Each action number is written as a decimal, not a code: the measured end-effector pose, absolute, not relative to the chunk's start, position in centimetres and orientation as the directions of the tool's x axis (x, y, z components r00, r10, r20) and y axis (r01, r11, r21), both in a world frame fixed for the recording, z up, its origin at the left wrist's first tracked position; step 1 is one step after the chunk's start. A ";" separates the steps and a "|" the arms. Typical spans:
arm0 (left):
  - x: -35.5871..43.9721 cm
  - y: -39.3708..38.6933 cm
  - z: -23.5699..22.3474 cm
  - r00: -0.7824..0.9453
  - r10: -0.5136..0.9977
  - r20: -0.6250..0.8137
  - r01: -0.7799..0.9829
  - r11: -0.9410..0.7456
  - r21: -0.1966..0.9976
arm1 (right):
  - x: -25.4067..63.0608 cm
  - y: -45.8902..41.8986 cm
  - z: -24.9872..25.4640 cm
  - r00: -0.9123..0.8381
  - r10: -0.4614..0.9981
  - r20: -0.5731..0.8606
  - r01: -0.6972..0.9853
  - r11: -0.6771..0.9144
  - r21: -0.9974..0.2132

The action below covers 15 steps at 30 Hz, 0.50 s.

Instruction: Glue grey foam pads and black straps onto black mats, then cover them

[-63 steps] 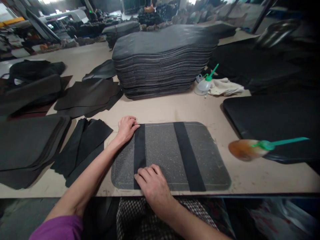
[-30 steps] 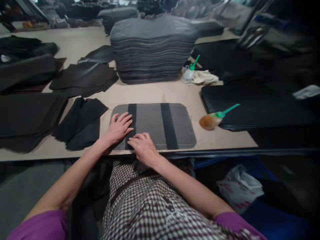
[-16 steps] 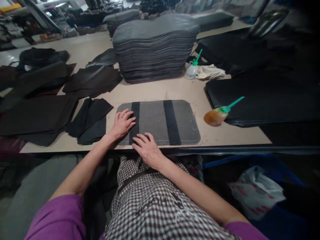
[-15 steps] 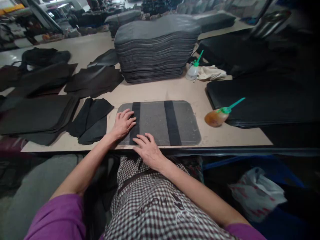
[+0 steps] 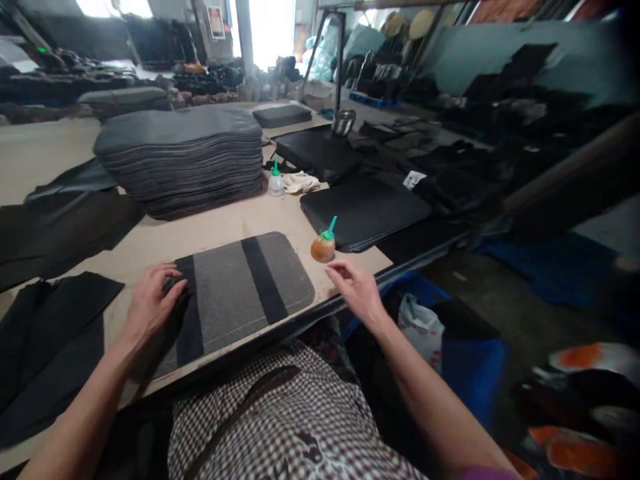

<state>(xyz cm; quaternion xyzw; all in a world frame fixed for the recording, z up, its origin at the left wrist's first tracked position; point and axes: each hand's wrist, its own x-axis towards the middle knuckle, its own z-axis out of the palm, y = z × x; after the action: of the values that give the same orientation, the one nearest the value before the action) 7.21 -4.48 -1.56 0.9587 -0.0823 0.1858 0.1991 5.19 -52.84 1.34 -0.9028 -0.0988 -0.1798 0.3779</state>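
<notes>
A grey rectangular panel [image 5: 225, 293] with rounded corners lies along the table's front edge. Two black fabric strips cross it, a left strip [image 5: 190, 330] and a right strip [image 5: 263, 280]. My left hand [image 5: 153, 303] is closed about the panel's left end, thumb over the surface and fingers curled; that end looks slightly raised and is partly hidden. My right hand [image 5: 357, 290] hovers off the panel's right end with loosely bent fingers and nothing in them. Just beyond its fingertips stands a squeeze bottle [image 5: 323, 247] of amber liquid with a green spout, not touched.
A tall stack of grey panels [image 5: 185, 157] stands behind. Beside it are a clear squeeze bottle [image 5: 275, 181] and a pale cloth [image 5: 300, 183]. Black panels [image 5: 367, 207] lie at the right, black fabric pieces [image 5: 45, 347] at the left. A plastic bag [image 5: 420, 327] sits below the table edge.
The view has turned to the right. My right hand has left the left strip and moved right, near the amber bottle. My left hand has gone from lying flat to closing at the panel's left end.
</notes>
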 end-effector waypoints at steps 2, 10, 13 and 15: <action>7.6 -6.1 -0.8 0.911 -0.132 0.390 -0.280 -0.893 0.353 | 8.2 -57.1 1.3 0.912 -0.049 0.406 0.237 -0.748 -0.620; 8.0 -15.0 1.5 0.886 -0.299 0.355 -0.436 -0.799 0.415 | 12.4 -60.2 -1.2 0.934 0.086 0.347 0.290 -0.752 -0.592; 8.0 -17.5 1.7 0.881 -0.347 0.321 -0.463 -0.770 0.439 | 12.8 -57.5 -2.7 0.914 0.134 0.384 0.349 -0.741 -0.573; 7.9 -18.6 1.8 0.874 -0.374 0.309 -0.481 -0.750 0.454 | 13.3 -55.9 -3.6 0.907 0.102 0.408 0.341 -0.746 -0.572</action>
<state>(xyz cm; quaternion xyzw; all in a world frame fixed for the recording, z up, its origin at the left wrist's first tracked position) 7.95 -18.64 1.77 0.9300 -0.2299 0.0999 0.2690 13.30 -55.94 -3.57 -0.9172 -0.1207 -0.1781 0.3352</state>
